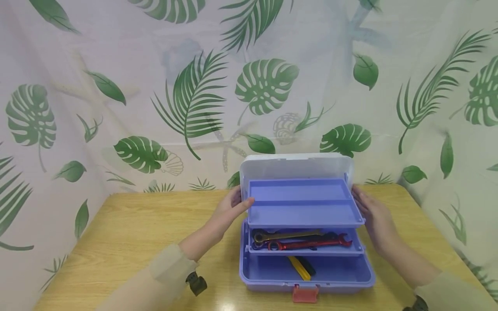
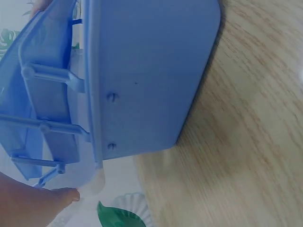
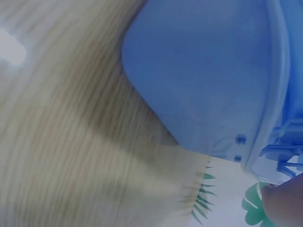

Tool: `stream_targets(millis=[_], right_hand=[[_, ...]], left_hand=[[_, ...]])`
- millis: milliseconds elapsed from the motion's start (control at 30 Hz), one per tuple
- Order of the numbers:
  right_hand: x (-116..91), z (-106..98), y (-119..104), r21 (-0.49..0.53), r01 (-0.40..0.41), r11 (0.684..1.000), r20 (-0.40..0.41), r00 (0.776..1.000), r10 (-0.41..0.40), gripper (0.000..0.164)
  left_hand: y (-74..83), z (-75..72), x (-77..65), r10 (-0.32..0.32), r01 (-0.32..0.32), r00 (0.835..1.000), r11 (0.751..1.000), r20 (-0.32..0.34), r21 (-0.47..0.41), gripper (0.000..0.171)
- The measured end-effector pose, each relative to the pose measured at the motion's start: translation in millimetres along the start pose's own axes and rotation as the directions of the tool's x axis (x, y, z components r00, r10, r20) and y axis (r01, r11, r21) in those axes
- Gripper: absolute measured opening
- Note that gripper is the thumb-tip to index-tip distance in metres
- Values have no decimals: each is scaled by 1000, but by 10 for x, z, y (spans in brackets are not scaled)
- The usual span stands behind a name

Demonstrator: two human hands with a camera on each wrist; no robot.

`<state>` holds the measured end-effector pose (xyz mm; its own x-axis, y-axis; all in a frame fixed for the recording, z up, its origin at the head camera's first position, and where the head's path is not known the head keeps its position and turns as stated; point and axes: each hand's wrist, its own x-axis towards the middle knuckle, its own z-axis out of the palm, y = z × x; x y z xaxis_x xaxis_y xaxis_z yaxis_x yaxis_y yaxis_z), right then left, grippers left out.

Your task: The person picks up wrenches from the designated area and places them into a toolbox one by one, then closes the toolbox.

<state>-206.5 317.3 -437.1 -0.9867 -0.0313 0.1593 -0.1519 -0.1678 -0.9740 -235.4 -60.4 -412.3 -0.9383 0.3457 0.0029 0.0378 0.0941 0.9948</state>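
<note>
A purple toolbox [image 1: 307,285] stands open on the table, its pale lid [image 1: 297,164] tilted back and its tiers spread out. My left hand [image 1: 227,211] grips the left edge of the lid, thumb in front beside the upper tray [image 1: 303,214]. On the other side my right hand [image 1: 377,218] holds the lid's right edge, its fingertips partly hidden. Several wrenches [image 1: 307,244], one of them red, lie in the middle tray [image 1: 307,253]. In the bottom compartment sits a yellow and black tool [image 1: 300,268], its upper end hidden. Hinge arms [image 2: 57,126] join the trays to the box.
The box rests on a wood-grain table [image 1: 155,233], towards its right side. Close behind the table hangs a white cloth with green leaves [image 1: 194,103]. A red latch [image 1: 305,294] juts out at the box's front edge.
</note>
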Motion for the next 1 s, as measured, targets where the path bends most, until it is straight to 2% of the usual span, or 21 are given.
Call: stream_targets(millis=[233,367,500,600,767,833,933,1000], right_hand=[[-74,-5,-39,80,116,990,71,990,-122,45],[-149,-28,-47,45,141,989,81,986,-144,45],[-236,-62,-66,-38,112,993,65,992,-109,36],[-287,-81,-79,-96,92,991,83,993,-84,36],[-387,-85,-37,-94,109,990,108,989,-98,47],[-436,-93,-5,-98,97,990,96,992,-88,49],[-503,-117,17,-207,45,977,70,997,-31,41],[-534,-129,9,-323,8,946,63,998,14,40]], left_hand=[[103,-2,-119,2,-2,1000,1000,7,19,117],[155,7,-226,1,-1,1000,1000,11,9,115],[218,27,-351,-23,23,1000,1000,8,21,101],[243,41,-445,-40,40,999,999,1,35,97],[229,78,-553,-24,24,1000,999,4,38,103],[222,104,-578,-17,16,1000,999,6,34,100],[218,148,-610,-22,22,1000,999,-6,29,92],[222,172,-636,-22,22,1000,999,-15,24,88]])
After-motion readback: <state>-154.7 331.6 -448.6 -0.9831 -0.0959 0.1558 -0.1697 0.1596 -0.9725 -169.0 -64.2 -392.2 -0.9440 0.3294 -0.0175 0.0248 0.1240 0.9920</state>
